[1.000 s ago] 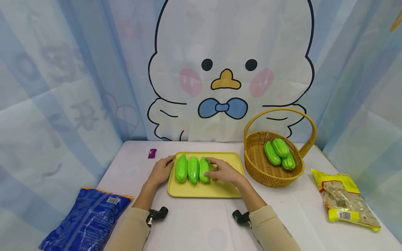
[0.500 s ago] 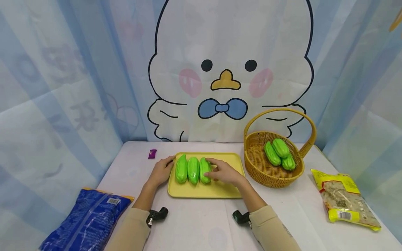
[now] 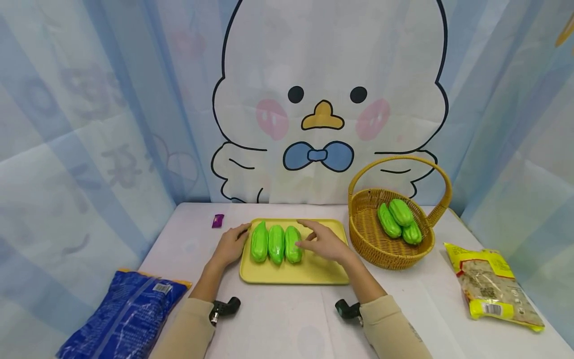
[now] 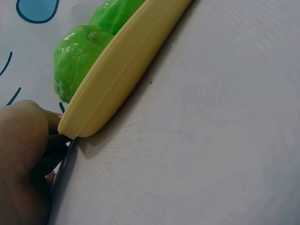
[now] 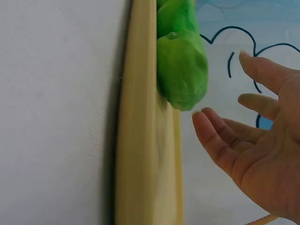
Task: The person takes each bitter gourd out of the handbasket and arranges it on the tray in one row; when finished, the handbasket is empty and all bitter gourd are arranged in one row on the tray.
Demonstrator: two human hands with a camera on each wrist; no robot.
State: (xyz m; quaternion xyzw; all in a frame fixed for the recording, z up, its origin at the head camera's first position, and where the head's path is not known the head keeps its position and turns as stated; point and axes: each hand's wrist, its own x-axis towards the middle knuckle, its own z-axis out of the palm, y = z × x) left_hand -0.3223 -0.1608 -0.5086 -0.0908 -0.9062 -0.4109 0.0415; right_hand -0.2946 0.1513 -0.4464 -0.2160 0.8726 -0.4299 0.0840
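Note:
Three glossy green, elongated, ridged vegetables, the left one (image 3: pixel 259 243), the middle one (image 3: pixel 276 244) and the right one (image 3: pixel 293 245), lie side by side on the yellow tray (image 3: pixel 324 271). My left hand (image 3: pixel 230 244) rests against the tray's left edge, its fingertips at the rim; some fingers are hidden behind the tray corner in the left wrist view. My right hand (image 3: pixel 325 242) hovers over the tray just right of the right vegetable. Its fingers are spread and hold nothing. In the right wrist view a gap shows between the fingertips and the vegetable (image 5: pixel 183 70).
A wicker basket (image 3: pixel 365 238) with a tall handle stands right of the tray, holding three similar green vegetables (image 3: pixel 400 212). A yellow-ended bag (image 3: pixel 493 284) lies at the far right. A blue bag (image 3: pixel 125 311) lies at the left, and a small purple packet (image 3: pixel 217 221) behind the left hand.
My right hand has let go of the right vegetable and drawn slightly back to the right, its fingers spreading. The left hand, tray and vegetables stay essentially where they were.

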